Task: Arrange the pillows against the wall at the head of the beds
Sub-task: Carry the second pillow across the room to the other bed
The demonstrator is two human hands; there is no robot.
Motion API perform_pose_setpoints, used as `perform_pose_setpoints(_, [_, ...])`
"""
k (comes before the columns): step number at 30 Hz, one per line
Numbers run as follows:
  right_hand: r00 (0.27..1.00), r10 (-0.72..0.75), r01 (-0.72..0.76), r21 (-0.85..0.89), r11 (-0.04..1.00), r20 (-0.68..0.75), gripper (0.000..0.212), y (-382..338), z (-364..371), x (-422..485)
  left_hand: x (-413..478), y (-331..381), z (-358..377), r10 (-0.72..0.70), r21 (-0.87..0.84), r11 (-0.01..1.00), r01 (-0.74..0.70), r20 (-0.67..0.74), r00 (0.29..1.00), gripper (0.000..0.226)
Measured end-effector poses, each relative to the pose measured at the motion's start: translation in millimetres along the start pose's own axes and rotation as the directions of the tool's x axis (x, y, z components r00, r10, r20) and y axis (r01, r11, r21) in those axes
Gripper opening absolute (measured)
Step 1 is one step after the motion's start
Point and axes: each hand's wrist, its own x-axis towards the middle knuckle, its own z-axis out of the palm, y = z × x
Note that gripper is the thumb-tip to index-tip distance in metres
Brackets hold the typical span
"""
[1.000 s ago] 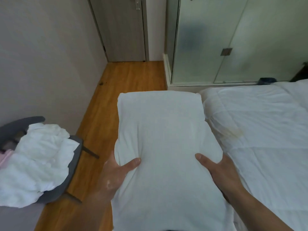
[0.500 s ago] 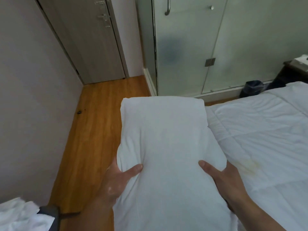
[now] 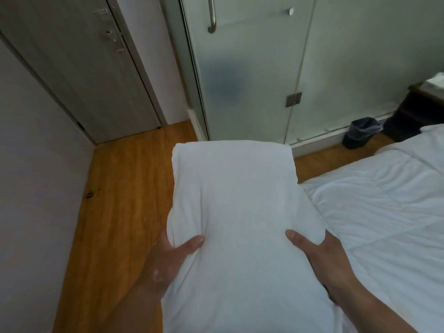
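Pillow (image 3: 236,212) showing plain white, no print, shading to a cool grey in its folds; bed (image 3: 384,224) cover reading the same white, crossed by faint stitched quilting lines. Floor (image 3: 120,212) glowing warm orange-brown with long wood-grain streaks and one small dark speck near the pale grey wall (image 3: 31,188). Door (image 3: 79,68) appearing grey with fine wood-grain pattern, glass partition (image 3: 252,80) looking frosted pale green with a dark blurry smudge, bin (image 3: 360,135) showing black.
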Motion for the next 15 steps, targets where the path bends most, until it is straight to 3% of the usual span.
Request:
perform_pose_setpoints(5, [0.992,0.03,-0.03,-0.002,1.0,-0.126,0.031,-26.3,20.0,76.0,103.6,29.9,28.3,0.027,-0.143,0.99,-0.009,0.125,0.992,0.098])
perform_pose_setpoints(11, [0.957,0.028,-0.019,0.037,0.999,-0.287,0.023,-71.4,53.4,158.4,249.2,78.7,53.7,0.019,-0.199,0.978,0.061,0.376,0.926,0.127])
perform_pose_setpoints(15, [0.925,0.037,-0.009,0.077,0.997,-0.379,0.022,-95.6,64.1,197.5,324.3,101.1,77.6,0.016,-0.166,0.983,0.073,0.484,0.875,0.105])
